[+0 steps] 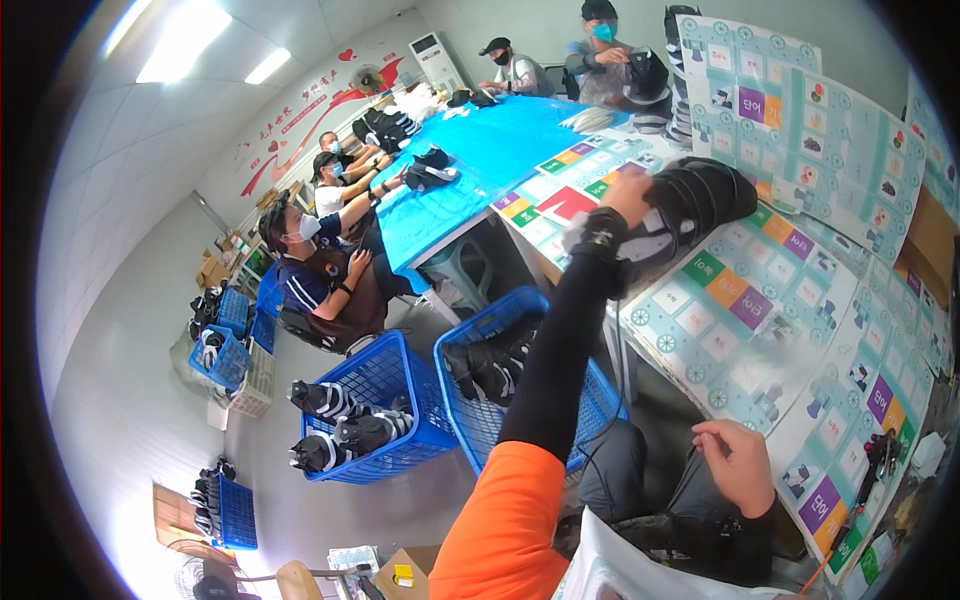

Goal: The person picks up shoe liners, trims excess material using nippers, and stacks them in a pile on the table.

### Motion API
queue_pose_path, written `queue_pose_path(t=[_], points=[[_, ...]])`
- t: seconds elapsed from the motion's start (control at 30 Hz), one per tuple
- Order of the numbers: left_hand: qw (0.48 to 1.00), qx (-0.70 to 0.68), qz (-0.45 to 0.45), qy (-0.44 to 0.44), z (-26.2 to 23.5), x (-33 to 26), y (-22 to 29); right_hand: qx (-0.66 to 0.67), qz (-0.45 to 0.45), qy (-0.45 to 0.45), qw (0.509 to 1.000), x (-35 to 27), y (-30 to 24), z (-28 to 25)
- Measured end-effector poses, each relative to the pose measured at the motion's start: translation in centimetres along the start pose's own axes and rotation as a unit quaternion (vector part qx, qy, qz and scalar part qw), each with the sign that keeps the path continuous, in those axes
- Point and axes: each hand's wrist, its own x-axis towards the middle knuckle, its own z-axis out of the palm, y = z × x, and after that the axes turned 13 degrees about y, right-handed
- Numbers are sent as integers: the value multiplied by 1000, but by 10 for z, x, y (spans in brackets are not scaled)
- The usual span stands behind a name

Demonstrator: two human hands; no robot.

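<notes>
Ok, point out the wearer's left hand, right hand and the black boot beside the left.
left hand (627,195): head view, hand's middle, blurred
right hand (737,466): head view, hand's middle
black boot (704,196): head view, strapped side

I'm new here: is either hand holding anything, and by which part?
The left hand is at the left end of the black shoe; blur hides whether it grips. The right hand looks empty.
</notes>
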Motion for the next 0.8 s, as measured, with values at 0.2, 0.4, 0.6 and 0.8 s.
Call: queue_pose_path(t=[0.2,0.4,0.6,0.8], points=[[982,-16,-95,160,-90,-8,15,29,-15,6,999,13,2,8],[979,61,-168,103,-238,-129,121,25,-52,-50,997,23,-24,17],[953,-51,-293,-53,-280,-286,223,37,-166,-28,985,60,-70,41],[909,121,-390,88,-274,-358,242,32,-283,-192,939,28,-28,158]])
